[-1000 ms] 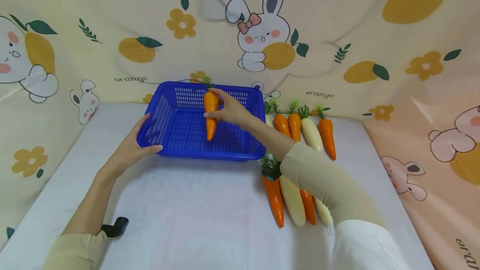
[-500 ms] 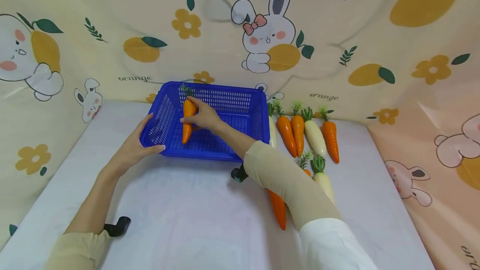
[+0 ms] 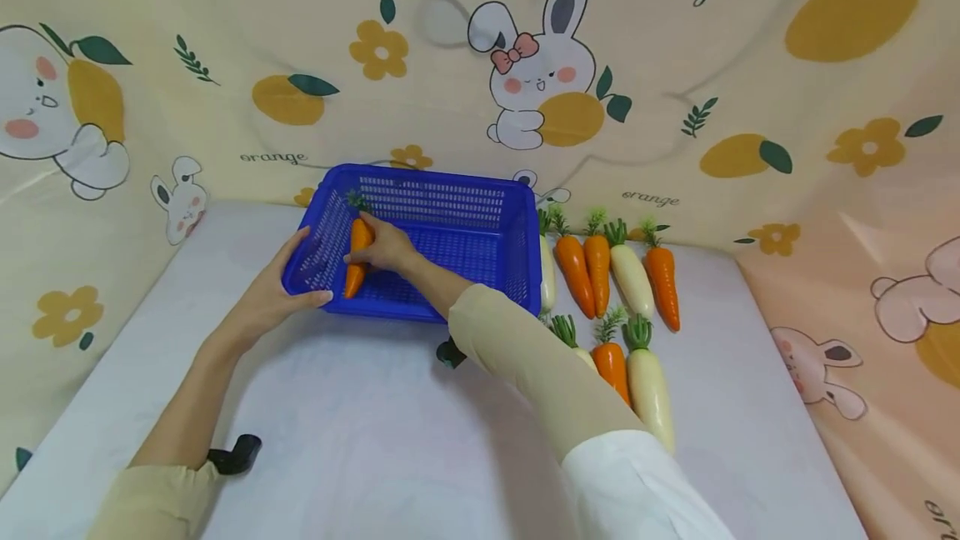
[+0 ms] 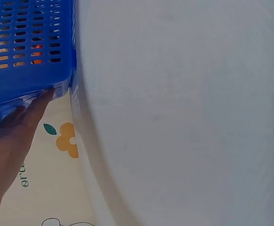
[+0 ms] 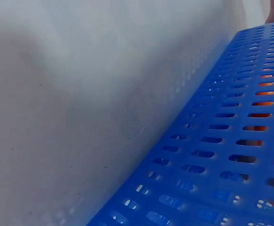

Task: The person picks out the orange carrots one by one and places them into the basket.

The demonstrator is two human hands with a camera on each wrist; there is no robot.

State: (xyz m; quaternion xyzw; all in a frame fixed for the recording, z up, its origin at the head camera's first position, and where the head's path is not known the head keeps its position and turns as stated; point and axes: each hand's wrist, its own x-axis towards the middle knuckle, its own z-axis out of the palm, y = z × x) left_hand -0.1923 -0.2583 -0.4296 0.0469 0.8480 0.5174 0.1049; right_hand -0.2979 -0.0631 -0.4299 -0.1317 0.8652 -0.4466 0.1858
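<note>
An orange carrot (image 3: 356,277) with a leafy green top stands lengthwise inside the blue perforated basket (image 3: 465,200), close to its left wall. My right hand (image 3: 385,247) reaches over the basket's front edge and grips the carrot near its upper end, thumb on the near side. At the basket's front left corner, my left hand (image 3: 266,294) holds on, thumb along the front rim and fingers on the left wall. In the left wrist view those fingers lie under the blue rim. Orange shows through the basket's slots (image 5: 263,103) in the right wrist view; my right fingers are mostly hidden there.
Right of the basket lies a back row of carrots (image 3: 663,286) and white radishes (image 3: 632,277). A front row holds another carrot (image 3: 611,367) and a radish (image 3: 651,390), partly covered by my right sleeve (image 3: 540,365). A printed cloth wall stands behind the white tabletop (image 3: 360,440).
My right hand has carried the carrot leftward and down, from the basket's middle to its left side. The left hand keeps its place at the corner.
</note>
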